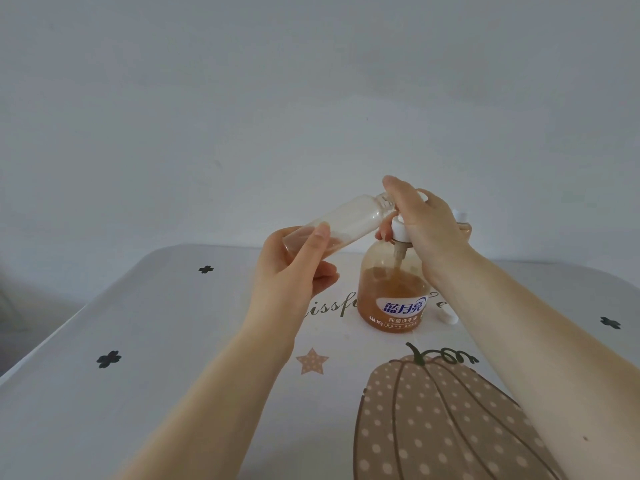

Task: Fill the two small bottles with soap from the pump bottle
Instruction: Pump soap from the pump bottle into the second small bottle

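The amber pump bottle [393, 292] stands on the table, about half full of orange soap, with a white and blue label. My right hand [427, 225] lies over its white pump head [398, 230], fingers curled round it. My left hand [298, 261] grips a small clear bottle [346, 220] by its base, tilted with its open neck up against the pump spout. A little soap lies inside it. The second small bottle [462, 221], with a white cap and amber contents, stands behind my right hand, mostly hidden.
A small white cap [448, 315] lies on the table to the right of the pump bottle. The table [173, 375] has a white cloth printed with a dotted pumpkin, a star and dark clovers. A plain wall rises just behind.
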